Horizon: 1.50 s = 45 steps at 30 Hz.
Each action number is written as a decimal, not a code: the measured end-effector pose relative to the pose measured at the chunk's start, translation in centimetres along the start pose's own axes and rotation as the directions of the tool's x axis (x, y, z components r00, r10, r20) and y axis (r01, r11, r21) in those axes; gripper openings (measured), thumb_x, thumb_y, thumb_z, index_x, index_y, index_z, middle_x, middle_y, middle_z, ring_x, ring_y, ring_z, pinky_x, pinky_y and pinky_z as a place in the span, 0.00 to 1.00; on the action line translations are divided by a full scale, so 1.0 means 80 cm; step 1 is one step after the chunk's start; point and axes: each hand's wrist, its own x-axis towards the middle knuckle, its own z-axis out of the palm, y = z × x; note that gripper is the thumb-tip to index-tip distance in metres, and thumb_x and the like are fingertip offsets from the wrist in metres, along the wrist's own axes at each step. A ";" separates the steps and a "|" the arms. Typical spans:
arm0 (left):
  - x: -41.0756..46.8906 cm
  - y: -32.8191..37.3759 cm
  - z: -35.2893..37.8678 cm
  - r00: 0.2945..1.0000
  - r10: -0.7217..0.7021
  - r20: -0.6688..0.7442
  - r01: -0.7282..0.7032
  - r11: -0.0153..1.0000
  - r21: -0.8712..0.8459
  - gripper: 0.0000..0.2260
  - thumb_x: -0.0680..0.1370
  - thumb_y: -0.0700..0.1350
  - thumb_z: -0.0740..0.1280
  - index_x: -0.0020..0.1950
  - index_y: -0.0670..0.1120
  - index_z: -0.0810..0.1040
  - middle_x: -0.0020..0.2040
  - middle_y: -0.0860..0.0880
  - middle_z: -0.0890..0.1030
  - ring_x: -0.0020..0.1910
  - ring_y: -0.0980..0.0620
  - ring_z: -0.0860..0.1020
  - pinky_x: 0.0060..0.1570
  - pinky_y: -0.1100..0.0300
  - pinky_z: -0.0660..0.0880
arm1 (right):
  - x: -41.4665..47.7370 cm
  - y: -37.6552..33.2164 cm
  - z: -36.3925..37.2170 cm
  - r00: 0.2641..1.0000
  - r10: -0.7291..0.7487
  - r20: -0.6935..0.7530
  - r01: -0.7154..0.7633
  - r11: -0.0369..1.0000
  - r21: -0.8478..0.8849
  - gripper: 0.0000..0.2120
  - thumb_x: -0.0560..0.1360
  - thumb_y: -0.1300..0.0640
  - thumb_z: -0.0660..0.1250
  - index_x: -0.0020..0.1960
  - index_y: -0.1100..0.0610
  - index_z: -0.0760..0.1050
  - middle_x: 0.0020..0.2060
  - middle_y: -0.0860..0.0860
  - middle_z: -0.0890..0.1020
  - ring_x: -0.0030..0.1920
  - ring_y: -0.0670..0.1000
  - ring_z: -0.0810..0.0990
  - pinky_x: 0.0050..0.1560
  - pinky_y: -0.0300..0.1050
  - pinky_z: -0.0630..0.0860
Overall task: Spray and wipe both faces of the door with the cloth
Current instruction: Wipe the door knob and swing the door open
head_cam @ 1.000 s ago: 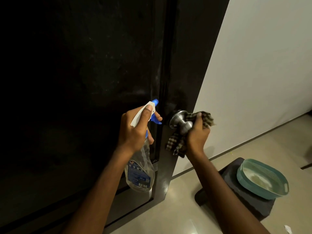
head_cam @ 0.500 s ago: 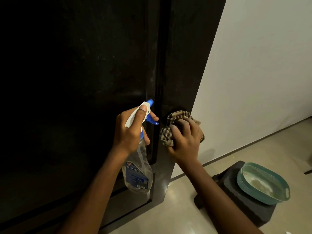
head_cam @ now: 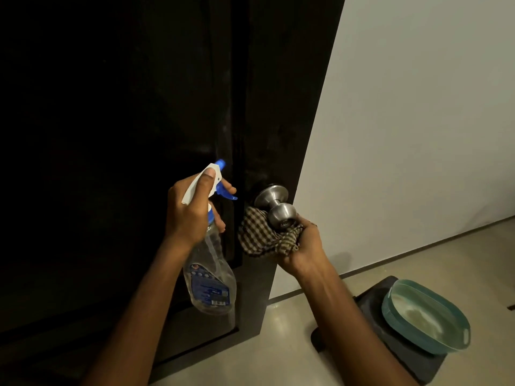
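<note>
A dark, almost black door (head_cam: 117,112) fills the left and centre, its right edge meeting a white wall. A steel door knob (head_cam: 276,208) sticks out near that edge. My left hand (head_cam: 192,210) grips the white and blue trigger head of a clear spray bottle (head_cam: 209,277), nozzle up and aimed at the door, bottle hanging down. My right hand (head_cam: 305,247) holds a checked brown cloth (head_cam: 260,236) bunched under the knob, against the door below it.
A white wall (head_cam: 418,121) runs right of the door down to a pale tiled floor (head_cam: 292,344). A teal oval basin (head_cam: 426,316) sits on a dark block (head_cam: 370,327) on the floor at lower right.
My right hand with the cloth covered the knob half a second ago; it has slid down beneath it, baring the knob. The left hand keeps the bottle in the same pose.
</note>
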 end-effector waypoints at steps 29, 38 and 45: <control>-0.025 0.012 0.016 1.000 -0.001 -0.029 0.000 1.000 -0.016 0.20 0.81 0.54 0.54 0.45 0.44 0.80 0.45 0.47 0.85 0.20 0.42 0.77 0.25 0.51 0.75 | 0.009 0.003 -0.044 0.811 -0.577 -0.092 0.494 0.761 -0.419 0.14 0.84 0.44 0.57 0.57 0.53 0.74 0.50 0.50 0.81 0.50 0.50 0.80 0.43 0.46 0.76; -0.022 0.015 0.011 0.999 0.035 0.040 -0.034 0.999 -0.028 0.22 0.81 0.54 0.54 0.46 0.41 0.80 0.45 0.46 0.85 0.19 0.44 0.77 0.23 0.53 0.74 | 0.029 -0.073 0.019 0.701 -0.701 0.130 0.661 0.571 -0.487 0.23 0.82 0.40 0.61 0.69 0.53 0.75 0.63 0.51 0.81 0.63 0.52 0.79 0.69 0.58 0.73; -0.042 0.017 0.014 0.999 0.035 0.017 -0.035 0.999 0.008 0.23 0.80 0.58 0.54 0.43 0.43 0.81 0.41 0.44 0.85 0.19 0.45 0.77 0.24 0.59 0.74 | 0.038 -0.067 0.043 0.784 -0.538 0.311 0.608 0.560 -0.563 0.13 0.84 0.45 0.59 0.57 0.50 0.79 0.56 0.50 0.84 0.60 0.52 0.82 0.65 0.52 0.77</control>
